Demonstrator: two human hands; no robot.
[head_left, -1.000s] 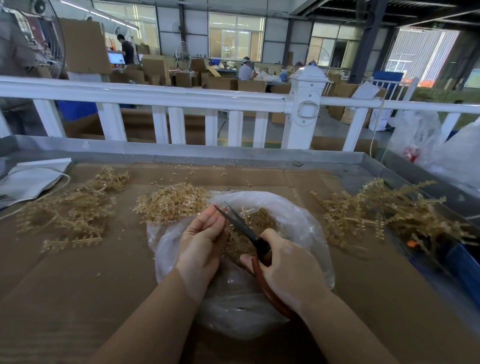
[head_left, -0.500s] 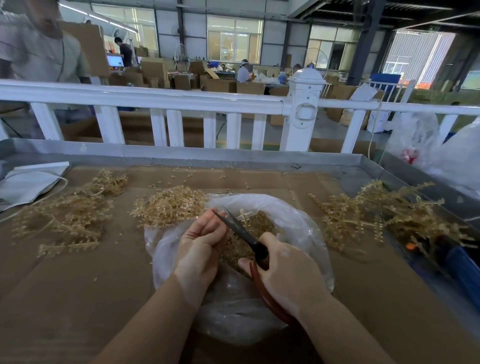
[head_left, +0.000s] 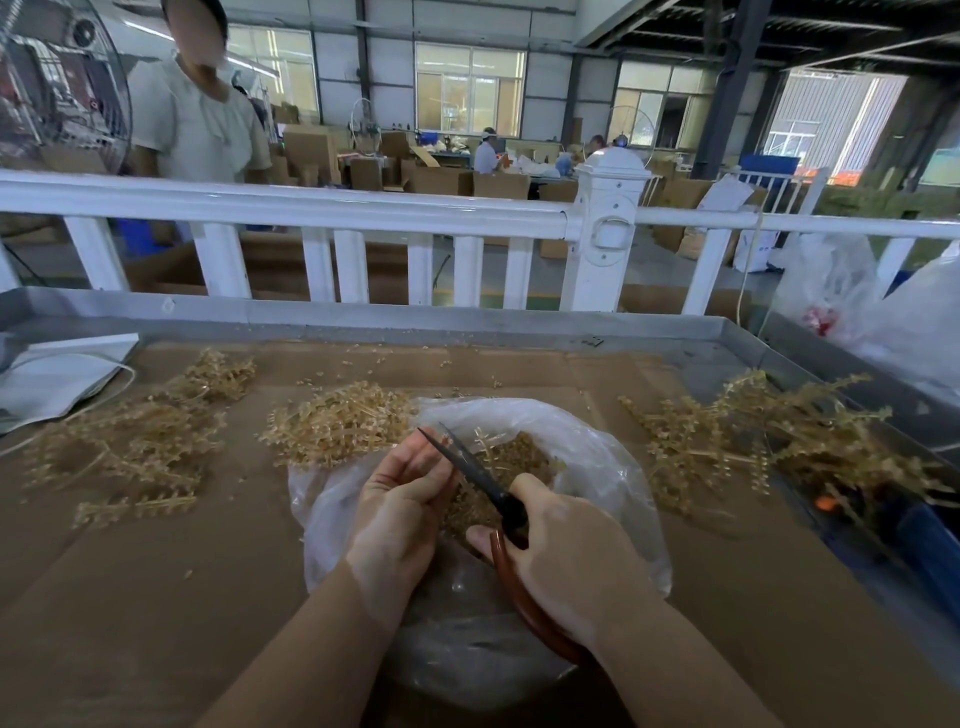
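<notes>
My right hand (head_left: 566, 566) grips scissors (head_left: 485, 480) with dark blades and reddish-brown handles; the blades point up and left. My left hand (head_left: 402, 506) sits just left of the blades, fingers curled round something small that I cannot make out. Both hands hover over an open clear plastic bag (head_left: 597, 467) holding small tan plastic bits. A pile of tan plastic sprigs (head_left: 337, 428) lies just behind the bag on the left.
More tan sprigs lie at the left (head_left: 140, 447) and right (head_left: 769, 441) of the cardboard-covered table (head_left: 156, 597). A white fence (head_left: 363, 213) runs behind the table's metal rim. A person (head_left: 197, 119) stands beyond the fence at the left. White bags (head_left: 883, 306) sit at the right.
My hands stay over the bag with little shift. A person beyond the fence at the left has come into fuller view.
</notes>
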